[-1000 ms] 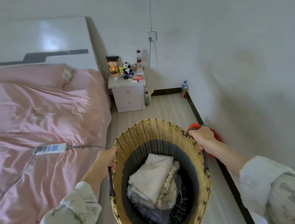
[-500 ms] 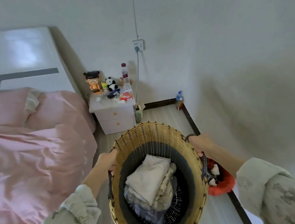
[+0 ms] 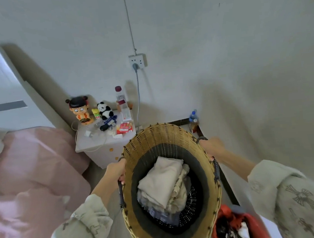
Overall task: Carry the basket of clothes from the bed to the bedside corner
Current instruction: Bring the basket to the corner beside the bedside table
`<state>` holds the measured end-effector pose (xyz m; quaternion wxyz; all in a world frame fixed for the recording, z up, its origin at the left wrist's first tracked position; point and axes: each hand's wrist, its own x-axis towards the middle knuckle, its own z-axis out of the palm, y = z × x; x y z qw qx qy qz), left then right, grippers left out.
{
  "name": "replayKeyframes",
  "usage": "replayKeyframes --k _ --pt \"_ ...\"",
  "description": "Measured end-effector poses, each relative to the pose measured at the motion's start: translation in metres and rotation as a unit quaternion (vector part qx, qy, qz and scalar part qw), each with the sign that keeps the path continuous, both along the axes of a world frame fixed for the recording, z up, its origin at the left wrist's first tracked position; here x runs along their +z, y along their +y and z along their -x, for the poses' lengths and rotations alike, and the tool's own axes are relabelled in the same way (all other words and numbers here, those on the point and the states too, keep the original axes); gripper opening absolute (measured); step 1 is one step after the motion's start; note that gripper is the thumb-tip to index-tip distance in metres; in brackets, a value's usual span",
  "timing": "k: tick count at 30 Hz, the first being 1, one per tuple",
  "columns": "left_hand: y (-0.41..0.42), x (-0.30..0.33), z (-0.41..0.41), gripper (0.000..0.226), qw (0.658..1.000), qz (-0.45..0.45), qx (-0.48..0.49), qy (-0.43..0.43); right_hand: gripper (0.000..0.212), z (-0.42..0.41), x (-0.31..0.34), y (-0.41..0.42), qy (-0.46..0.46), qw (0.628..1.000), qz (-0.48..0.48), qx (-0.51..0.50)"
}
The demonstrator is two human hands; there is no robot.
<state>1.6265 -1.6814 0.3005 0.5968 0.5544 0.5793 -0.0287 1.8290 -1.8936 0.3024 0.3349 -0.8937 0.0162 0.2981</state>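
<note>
Nightstand (image 3: 105, 142) now closer than a second ago; your left hand (image 3: 115, 170), right hand (image 3: 213, 148) fingers clamped on basket (image 3: 154, 138) handles; corner near, set-down next.

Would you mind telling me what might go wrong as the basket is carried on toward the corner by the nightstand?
The basket hides the floor ahead, so a foot could catch the red container at the person's right. Two bottles stand in the corner itself and could be knocked over on set-down. The basket's left side passes near the nightstand, whose cluttered top it might clip.
</note>
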Motion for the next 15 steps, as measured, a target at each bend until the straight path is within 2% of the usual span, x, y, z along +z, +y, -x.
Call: replayKeyframes --k 7,15 --pt "0.062 -0.026 -0.125 0.032 0.998 0.014 -0.04 0.047 0.035 -0.12 -0.01 0.055 -0.02 0.999 0.029 -0.018" --pt "0.135 -0.083 -0.265 0.035 0.992 0.049 -0.088 0.077 0.039 -0.237 -0.058 0.106 0.03 0.995 0.06 -0.075"
